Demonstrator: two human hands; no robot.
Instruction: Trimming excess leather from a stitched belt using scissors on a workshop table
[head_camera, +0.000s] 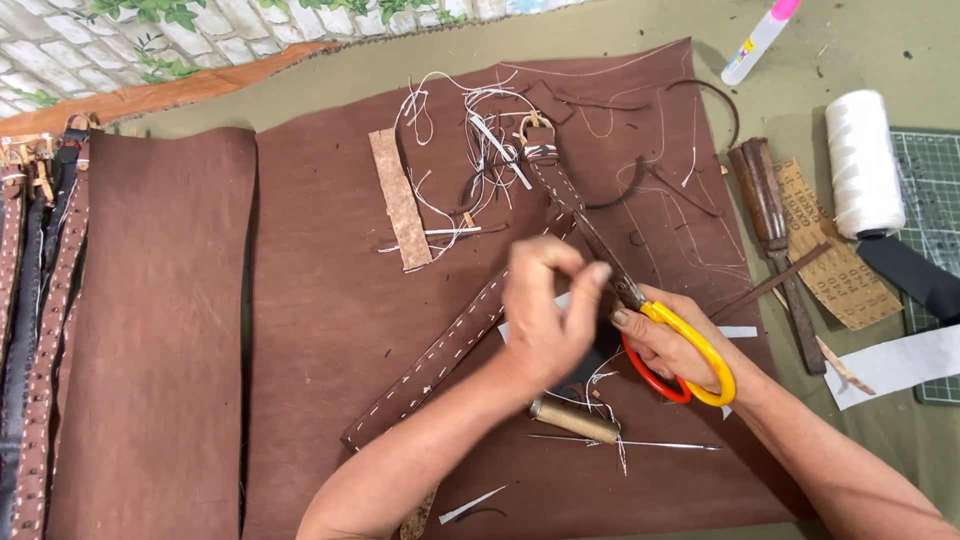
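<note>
Nearest me, I am seeing my right hand (672, 345) gripping the scissors (660, 335) by their yellow and red loops, blades pointing up and to the left. Just beside it, my left hand (548, 300) is pinching closed on what looks like a thread end at the stitched leather strap (455, 345). The strap is running diagonally from lower left to upper right, passing under my left hand, toward the buckle (538, 140) farther off on the brown leather sheet (330, 300) covering the tabletop (860, 40).
</note>
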